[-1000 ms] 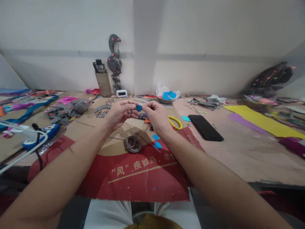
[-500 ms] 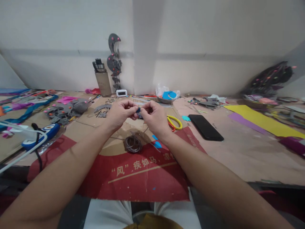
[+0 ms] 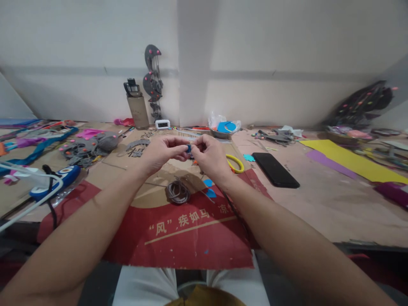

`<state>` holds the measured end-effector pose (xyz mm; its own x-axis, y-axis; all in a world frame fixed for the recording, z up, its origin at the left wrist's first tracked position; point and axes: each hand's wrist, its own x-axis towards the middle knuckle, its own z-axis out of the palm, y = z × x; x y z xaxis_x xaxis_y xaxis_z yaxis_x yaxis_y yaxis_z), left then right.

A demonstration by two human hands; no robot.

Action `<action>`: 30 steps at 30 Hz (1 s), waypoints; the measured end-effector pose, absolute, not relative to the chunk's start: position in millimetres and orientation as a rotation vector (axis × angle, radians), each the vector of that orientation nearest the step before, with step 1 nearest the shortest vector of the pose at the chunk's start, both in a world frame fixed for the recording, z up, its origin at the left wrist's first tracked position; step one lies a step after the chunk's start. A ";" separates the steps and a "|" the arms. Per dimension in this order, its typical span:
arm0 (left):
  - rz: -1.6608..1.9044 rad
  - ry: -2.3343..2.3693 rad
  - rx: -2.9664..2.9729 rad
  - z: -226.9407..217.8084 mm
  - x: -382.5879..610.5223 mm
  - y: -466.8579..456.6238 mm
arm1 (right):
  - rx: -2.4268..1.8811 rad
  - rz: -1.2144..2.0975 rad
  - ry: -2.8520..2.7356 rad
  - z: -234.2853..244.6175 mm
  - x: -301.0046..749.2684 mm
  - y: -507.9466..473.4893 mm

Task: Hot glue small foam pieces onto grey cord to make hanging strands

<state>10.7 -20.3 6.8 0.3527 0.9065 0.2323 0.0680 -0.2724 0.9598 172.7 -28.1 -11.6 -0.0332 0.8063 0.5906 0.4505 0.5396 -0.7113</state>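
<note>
Between my two hands is a small blue piece (image 3: 188, 148), mostly hidden by the fingers; its exact kind does not show. My left hand (image 3: 166, 151) pinches it from the left, thumb against fingertips. From the other side my right hand (image 3: 208, 155) pinches it too, fingers curled. Below the hands a coil of thin grey-brown cord (image 3: 177, 191) lies on red and brown cardboard (image 3: 191, 250). Two small blue scraps (image 3: 210, 193) rest to the right of the coil. Yellow-handled scissors (image 3: 236, 163) lie partly behind my right hand.
A black phone (image 3: 276, 170) lies to the right, near yellow sheet material (image 3: 353, 161). At the back stand a bottle (image 3: 137, 108), a small digital clock (image 3: 162, 124) and a bowl (image 3: 223, 134) with blue pieces. Grey pinned shapes (image 3: 91, 148) and a blue-white power strip (image 3: 55, 182) are left.
Both hands have shifted slightly right, and more of the blue piece shows between the fingertips. More of the blue scraps shows beside my right wrist, and less of the scissors is visible.
</note>
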 end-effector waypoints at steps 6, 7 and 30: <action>1.174 1.139 2.040 9.9 9.8 -26.1 | -0.973 0.121 -1.870 -14.7 174.2 -29.1; 1.203 1.141 2.059 9.8 9.5 -25.8 | -0.962 0.129 -1.870 -15.4 174.3 -28.5; 1.201 0.910 1.663 2.0 14.0 -19.0 | -1.039 0.443 -1.687 -13.0 172.5 -29.9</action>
